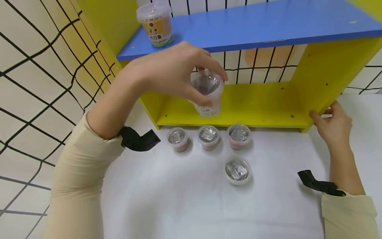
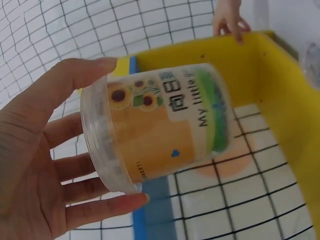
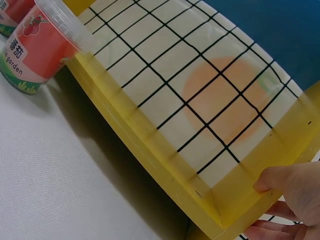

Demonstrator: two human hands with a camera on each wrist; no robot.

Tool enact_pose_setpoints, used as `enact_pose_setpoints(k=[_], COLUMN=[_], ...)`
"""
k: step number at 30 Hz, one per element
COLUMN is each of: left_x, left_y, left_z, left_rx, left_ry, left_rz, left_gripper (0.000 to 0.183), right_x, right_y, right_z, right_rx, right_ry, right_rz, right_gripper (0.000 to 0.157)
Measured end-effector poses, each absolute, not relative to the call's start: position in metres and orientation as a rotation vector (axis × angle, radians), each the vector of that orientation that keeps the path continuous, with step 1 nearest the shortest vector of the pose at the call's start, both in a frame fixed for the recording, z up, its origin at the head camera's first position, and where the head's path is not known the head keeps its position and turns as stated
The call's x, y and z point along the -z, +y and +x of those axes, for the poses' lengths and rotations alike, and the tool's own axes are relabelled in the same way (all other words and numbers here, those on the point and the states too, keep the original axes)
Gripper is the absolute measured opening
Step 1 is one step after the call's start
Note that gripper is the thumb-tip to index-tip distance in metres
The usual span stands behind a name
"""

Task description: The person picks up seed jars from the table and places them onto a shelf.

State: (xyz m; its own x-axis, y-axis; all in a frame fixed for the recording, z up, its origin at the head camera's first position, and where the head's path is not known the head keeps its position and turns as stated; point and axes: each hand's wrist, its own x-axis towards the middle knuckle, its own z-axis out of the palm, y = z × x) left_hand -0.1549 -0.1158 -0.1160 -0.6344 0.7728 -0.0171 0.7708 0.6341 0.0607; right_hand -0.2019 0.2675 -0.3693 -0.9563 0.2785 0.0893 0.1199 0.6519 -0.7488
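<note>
My left hand (image 1: 176, 68) grips a clear plastic cup (image 1: 207, 99) by its lidded top, in front of the shelf's lower opening. In the left wrist view the cup (image 2: 160, 130) has an orange sunflower label with a green base, and thumb and fingers spread around its lid. Over on the right, my right hand (image 1: 336, 124) pinches the front edge of the yellow side panel (image 1: 328, 76) near its foot. The right wrist view shows that thumb (image 3: 272, 177) on the panel's inner face and the fingers beyond its outer side.
A similar sunflower cup (image 1: 156, 28) stands on the blue top board (image 1: 253, 23). Several lidded cups stand on the white table (image 1: 179, 199), three in a row before the shelf and one nearer cup (image 1: 237, 170). Black wire mesh (image 1: 44, 99) rises at left and behind.
</note>
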Motion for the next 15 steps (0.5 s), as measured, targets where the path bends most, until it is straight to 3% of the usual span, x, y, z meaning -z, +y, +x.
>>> enact_pose_setpoints(k=[11,15], left_x=[0.057,0.049], left_y=[-0.107,-0.103], left_z=[-0.183,-0.235], left_rx=[0.069,0.025], left_ry=[3.019,2.985], left_rz=[1.040,1.035], left_gripper=[0.058,0.069], right_x=[0.374,0.375], right_y=[0.256,0.250], right_z=[-0.204,-0.205], right_rx=[-1.190,-1.197], right_ry=[-2.646,-2.633], right_rz=[-0.266,-0.221], right_gripper=[0.060,0.060])
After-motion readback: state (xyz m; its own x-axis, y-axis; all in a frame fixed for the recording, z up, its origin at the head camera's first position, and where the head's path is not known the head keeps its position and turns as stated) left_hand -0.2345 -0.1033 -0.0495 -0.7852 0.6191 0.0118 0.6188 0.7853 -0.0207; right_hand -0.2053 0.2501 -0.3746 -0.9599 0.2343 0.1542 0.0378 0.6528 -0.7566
